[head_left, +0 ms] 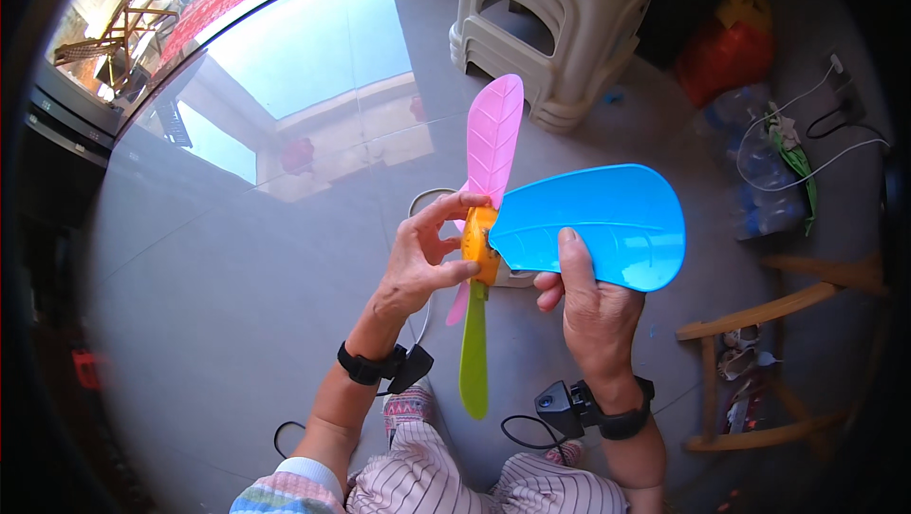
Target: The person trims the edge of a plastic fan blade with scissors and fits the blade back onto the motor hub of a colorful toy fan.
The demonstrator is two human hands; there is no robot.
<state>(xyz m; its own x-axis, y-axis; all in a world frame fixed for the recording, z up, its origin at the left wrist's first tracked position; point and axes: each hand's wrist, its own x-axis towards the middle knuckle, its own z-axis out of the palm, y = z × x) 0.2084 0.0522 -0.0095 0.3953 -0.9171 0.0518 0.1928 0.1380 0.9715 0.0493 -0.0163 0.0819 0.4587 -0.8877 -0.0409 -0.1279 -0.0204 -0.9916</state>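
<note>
My left hand [418, 258] grips an orange hub [482, 246] between thumb and fingers. A pink leaf-veined blade [494, 134] rises from the hub, and a green blade [474, 353] points down toward me. Part of another pink piece [457, 305] shows behind them. My right hand [600, 315] pinches the lower edge of a wide blue plastic blade [607, 210], thumb on top and fingers mostly hidden underneath. The narrow end of the blue blade meets the right side of the hub; whether it is fastened there I cannot tell.
Stacked cream plastic stools [555, 30] stand at the far side. On the right are a wooden frame [759, 315], clear plastic bottles [759, 172], a red bag [726, 58] and a white cable [740, 158]. A black strapped device [384, 365] sits on each wrist.
</note>
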